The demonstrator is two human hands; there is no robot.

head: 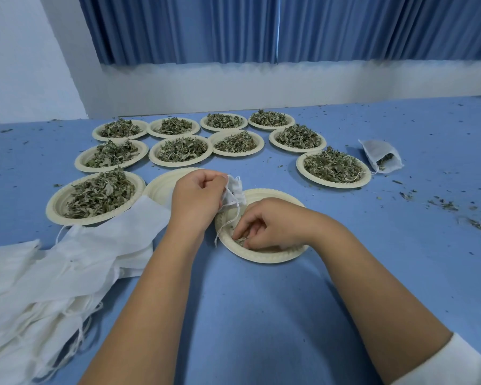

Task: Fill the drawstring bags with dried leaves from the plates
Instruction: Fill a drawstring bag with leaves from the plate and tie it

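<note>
While left fingers (215, 181) pinch bag (235, 194), right fingers (247, 227) pinch leaves (240, 240) on plate (264, 258).

Your left hand (199, 200) pinches a small drawstring bag (233, 194) (string dangling) over the near plate (261, 257); your right hand (272, 225) gathers leaves there.

The plate (261, 258) nearest you is matt, cream moulded paper with a ridged rim. Your drawstring bag (235, 193) is thin, white, faintly sheer cloth. The dried leaves (100, 193) look dull and crinkled; the tabletop (261, 315) smooth, matt blue.
</note>
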